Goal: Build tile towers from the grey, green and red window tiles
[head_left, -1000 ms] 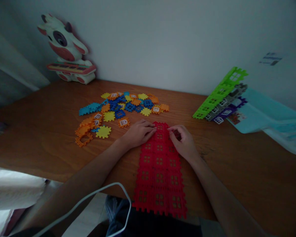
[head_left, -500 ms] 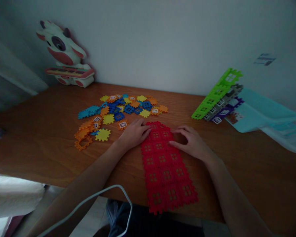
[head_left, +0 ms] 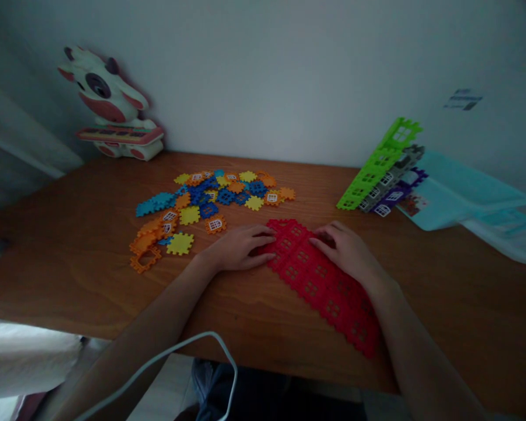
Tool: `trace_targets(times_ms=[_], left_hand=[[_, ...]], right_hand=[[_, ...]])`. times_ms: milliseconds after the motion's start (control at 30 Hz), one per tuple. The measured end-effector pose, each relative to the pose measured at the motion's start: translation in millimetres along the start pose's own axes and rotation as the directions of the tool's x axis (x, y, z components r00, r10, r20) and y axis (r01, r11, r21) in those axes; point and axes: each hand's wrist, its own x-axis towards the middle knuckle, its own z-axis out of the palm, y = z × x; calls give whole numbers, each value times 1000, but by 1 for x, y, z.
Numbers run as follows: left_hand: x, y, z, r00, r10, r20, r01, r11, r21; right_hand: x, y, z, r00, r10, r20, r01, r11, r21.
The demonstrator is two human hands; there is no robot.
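A flat panel of joined red interlocking window tiles (head_left: 309, 272) lies slantwise on the wooden table, its far end to the left and its near end to the right. My left hand (head_left: 243, 247) grips the panel's far left edge, thumb and fingers at the rim. At the far right edge, my right hand (head_left: 344, 251) has its fingers bent onto the panel, and the hand and forearm cover part of that side. Left of the panel, the closest loose tile is an orange one with a white window (head_left: 215, 224).
Loose yellow tiles (head_left: 190, 215), blue tiles (head_left: 225, 196) and orange tiles (head_left: 146, 241) spread at back left. A green tile strip (head_left: 379, 166) leans beside grey and purple ones against a turquoise bin (head_left: 473, 187). A cow toy keyboard (head_left: 120, 135) stands far left. A white cable (head_left: 179, 345) crosses the foreground.
The red panel has turned, its near end swinging to the right. My left hand has shifted slightly nearer along its edge, and my right hand has closed in on the other edge.
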Motion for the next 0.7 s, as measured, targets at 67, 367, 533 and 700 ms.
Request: trace_targets(times_ms=[67, 367, 533, 700], left_hand=[[0, 1, -1, 1000, -11, 1, 11, 1000, -11], [3, 6, 2, 998, -7, -56, 3, 997, -76], [2, 9, 10, 980, 3, 197, -10, 999, 33], [5, 6, 15, 979, -82, 184, 69, 995, 79]], right_hand=[[1, -1, 2, 999, 0, -34, 0, 1000, -12], [3, -12, 17, 987, -158, 4, 156, 976, 150], [3, -18, 22, 985, -170, 1, 168, 975, 146], [1, -12, 19, 989, -151, -8, 151, 982, 112]])
